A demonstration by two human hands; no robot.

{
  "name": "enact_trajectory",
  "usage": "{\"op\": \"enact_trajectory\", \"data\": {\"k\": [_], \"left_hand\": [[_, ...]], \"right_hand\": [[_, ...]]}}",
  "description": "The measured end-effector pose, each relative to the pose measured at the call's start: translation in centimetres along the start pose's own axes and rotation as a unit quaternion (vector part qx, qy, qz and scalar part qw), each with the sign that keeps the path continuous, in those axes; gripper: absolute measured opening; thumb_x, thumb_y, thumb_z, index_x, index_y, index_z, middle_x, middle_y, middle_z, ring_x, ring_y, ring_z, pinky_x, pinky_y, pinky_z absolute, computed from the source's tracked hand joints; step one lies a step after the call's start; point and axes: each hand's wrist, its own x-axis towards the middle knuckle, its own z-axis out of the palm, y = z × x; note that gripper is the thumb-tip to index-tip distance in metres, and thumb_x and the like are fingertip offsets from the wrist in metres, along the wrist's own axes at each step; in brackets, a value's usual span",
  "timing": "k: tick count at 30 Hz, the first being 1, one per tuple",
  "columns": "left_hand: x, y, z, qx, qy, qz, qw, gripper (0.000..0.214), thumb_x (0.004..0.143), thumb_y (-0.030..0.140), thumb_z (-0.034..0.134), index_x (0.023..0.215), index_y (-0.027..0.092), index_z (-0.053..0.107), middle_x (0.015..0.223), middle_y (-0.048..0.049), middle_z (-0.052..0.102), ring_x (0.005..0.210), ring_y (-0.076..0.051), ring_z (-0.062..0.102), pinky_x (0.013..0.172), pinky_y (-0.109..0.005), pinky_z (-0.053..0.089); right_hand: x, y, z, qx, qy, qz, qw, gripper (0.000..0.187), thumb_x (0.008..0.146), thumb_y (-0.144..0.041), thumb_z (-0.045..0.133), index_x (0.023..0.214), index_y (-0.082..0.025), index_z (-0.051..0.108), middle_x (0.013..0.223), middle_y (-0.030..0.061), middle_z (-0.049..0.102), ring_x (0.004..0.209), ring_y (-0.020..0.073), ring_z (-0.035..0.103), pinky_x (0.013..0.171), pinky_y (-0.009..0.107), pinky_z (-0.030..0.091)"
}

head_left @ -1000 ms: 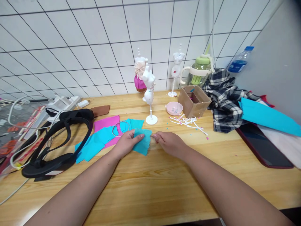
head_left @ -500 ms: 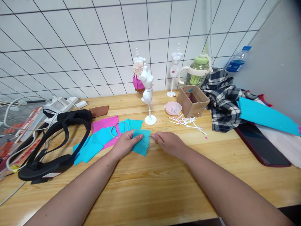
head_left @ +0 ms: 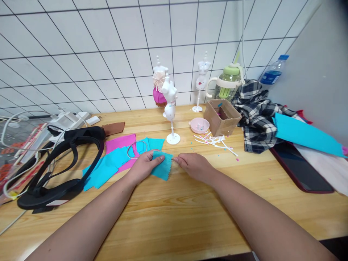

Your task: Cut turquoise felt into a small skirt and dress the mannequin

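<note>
My left hand (head_left: 144,166) is closed on a small teal piece of fabric (head_left: 162,171), with the thumb lying on top. The fabric's lower right edge is zigzag-cut. Just to its right, my right hand (head_left: 194,166) is closed in a pinch by the fabric's upper right corner. A thin tip shows between that pinch and the cloth, too small to name. Left of my hands, a thin ring (head_left: 132,149) lies over turquoise fabric pieces (head_left: 106,166) and a magenta piece (head_left: 115,141). A bare white mini dress form (head_left: 170,108) stands just beyond my hands.
A dressed mini form (head_left: 159,95) and another bare one (head_left: 201,78) stand behind. To the right are a pink dish (head_left: 199,125), cardboard box (head_left: 223,121), white scraps (head_left: 217,141), green-lidded jug (head_left: 230,81), plaid cloth (head_left: 254,112) and phone (head_left: 301,166). A black headset (head_left: 62,170) lies left.
The whole view has shifted slightly. Both hands keep nearly the same position at the teal fabric, and my right hand's pinch sits a little closer to its edge.
</note>
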Motion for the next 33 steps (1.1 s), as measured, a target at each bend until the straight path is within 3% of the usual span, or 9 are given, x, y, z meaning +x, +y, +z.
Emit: {"op": "enact_trajectory", "data": {"k": [10,33], "left_hand": [[0.06,0.11,-0.13,0.000,-0.019,-0.012,1.000,0.047,0.070,0.057,0.076,0.096,0.019,0.072,0.098,-0.0085,0.077,0.084,-0.028,0.071,0.077,-0.038,0.056],[0.00,0.12,-0.38,0.051,-0.047,0.018,0.997,0.038,0.076,0.053,0.072,0.093,0.019,0.073,0.091,-0.0039,0.077,0.079,-0.022,0.070,0.072,-0.032,0.056]], "right_hand": [[0.01,0.34,-0.82,0.057,-0.029,0.000,0.998,0.051,0.101,-0.048,0.027,0.075,-0.022,0.062,0.081,0.0023,0.068,0.077,0.0172,0.058,0.065,0.026,0.032],[0.27,0.72,-0.69,0.054,-0.052,-0.004,0.997,0.049,0.098,-0.051,0.031,0.074,-0.021,0.062,0.074,0.0011,0.065,0.070,0.0144,0.053,0.061,0.026,0.028]]}}
